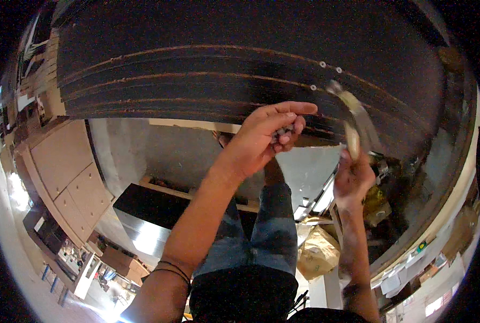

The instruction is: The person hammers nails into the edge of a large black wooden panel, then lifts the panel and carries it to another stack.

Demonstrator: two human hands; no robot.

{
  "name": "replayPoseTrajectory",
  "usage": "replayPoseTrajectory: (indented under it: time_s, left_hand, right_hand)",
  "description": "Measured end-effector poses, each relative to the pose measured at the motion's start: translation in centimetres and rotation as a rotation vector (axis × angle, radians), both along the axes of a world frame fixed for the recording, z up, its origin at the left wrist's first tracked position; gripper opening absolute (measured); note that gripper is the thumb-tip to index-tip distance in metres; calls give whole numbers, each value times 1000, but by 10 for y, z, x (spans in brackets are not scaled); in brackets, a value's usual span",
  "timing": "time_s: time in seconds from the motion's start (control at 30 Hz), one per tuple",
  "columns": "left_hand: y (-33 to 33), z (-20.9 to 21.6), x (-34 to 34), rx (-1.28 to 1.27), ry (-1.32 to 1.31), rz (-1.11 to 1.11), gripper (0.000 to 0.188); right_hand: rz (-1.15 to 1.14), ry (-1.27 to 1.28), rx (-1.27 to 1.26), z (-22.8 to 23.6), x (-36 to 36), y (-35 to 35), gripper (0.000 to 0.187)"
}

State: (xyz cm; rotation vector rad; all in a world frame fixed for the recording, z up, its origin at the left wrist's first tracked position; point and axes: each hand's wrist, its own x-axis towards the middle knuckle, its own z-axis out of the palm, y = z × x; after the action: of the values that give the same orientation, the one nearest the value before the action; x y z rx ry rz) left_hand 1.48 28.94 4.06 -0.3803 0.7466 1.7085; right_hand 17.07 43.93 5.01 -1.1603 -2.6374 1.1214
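Observation:
My left hand point(264, 132) is over the near edge of a stack of dark panels point(186, 27) with brown edges. Its index finger points right, and the other fingers curl around several small grey pieces point(284, 131), too small to identify. In my right hand point(354, 180) is a hammer point(352, 141), gripped by its pale handle. The hammer's head is smeared by motion, above the panels and to the right of my left hand. Small white round discs point(322, 64) sit along the panel edges just beyond the hammer head.
Below the stack, a light brown cabinet point(68, 183) stands at left, with a dark panel point(148, 207) lying beside it. A crumpled brown paper bag point(318, 253) is near my legs. Papers point(398, 280) lie on a surface at lower right.

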Motion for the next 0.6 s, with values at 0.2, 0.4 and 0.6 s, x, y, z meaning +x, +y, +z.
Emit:
replayPoseTrajectory:
  time_s: [0.2,0.4,0.6]
  left_hand:
    - [19,-5,2,-199,273,-79,19]
    - [36,-13,5,-244,309,20,18]
    - [57,-16,3,-236,363,70,19]
  right_hand:
    - [166,-77,47,17,-5,23,12]
    - [-53,27,-122,12,27,28,16]
    - [-158,44,-285,3,40,19,21]
